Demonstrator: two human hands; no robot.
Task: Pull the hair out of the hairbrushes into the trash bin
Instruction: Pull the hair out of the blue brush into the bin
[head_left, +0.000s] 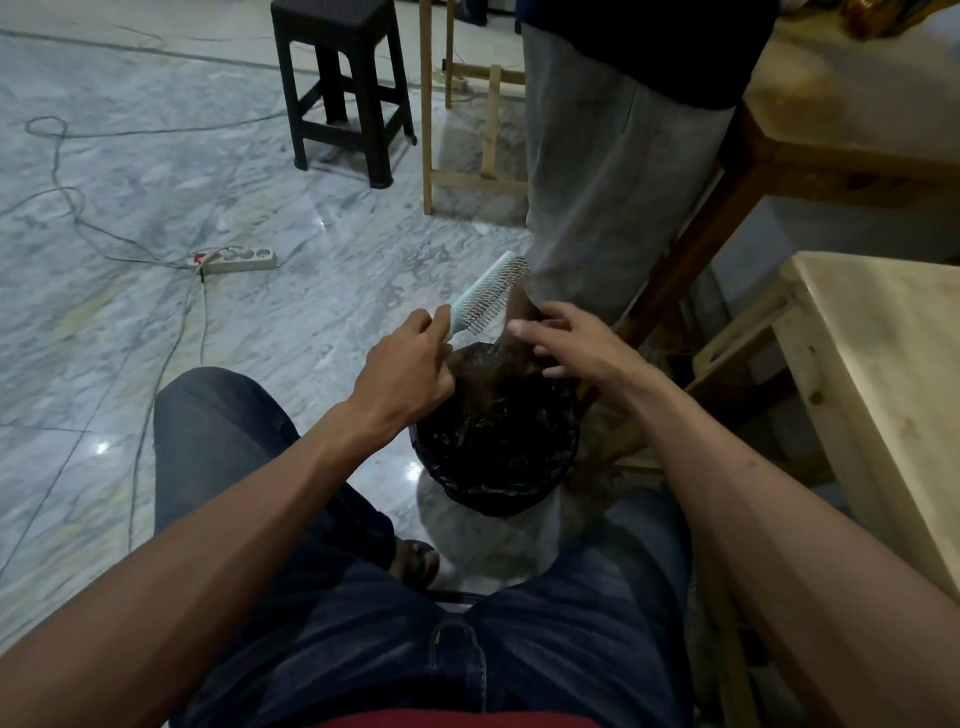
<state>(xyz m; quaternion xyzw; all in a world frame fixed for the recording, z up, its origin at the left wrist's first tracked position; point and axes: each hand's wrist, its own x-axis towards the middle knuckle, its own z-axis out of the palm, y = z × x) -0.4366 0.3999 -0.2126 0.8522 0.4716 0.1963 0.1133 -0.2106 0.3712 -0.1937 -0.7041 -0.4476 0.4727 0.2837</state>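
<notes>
Right now the left hand (410, 364) is closed round the handle of a pale mint hairbrush (488, 293), holding it tilted with the head up and away, its metal pins facing right toward the other hand. The right hand (566, 343) hangs just beside the brush head with its fingers (524, 328) spread loosely; a dark brownish wisp seems to trail between the fingers and down toward the bin, but it is too blurred against the dark behind it to say whether hair is pinched there. Both hands sit directly above the trash bin (496, 499), which stands on the marble floor (156, 208) between the person's knees, lined with a black bag and already holding a tangle of dark hair (498, 410).

My reading is that the pulling step is under way on this brush, with the pins looking mostly bare. Next the right fingers should either let any strand fall into the bag, or go back to the pins, pinch what remains near the base and draw it off along the pins while the left hand steadies the handle over the bin
</notes>
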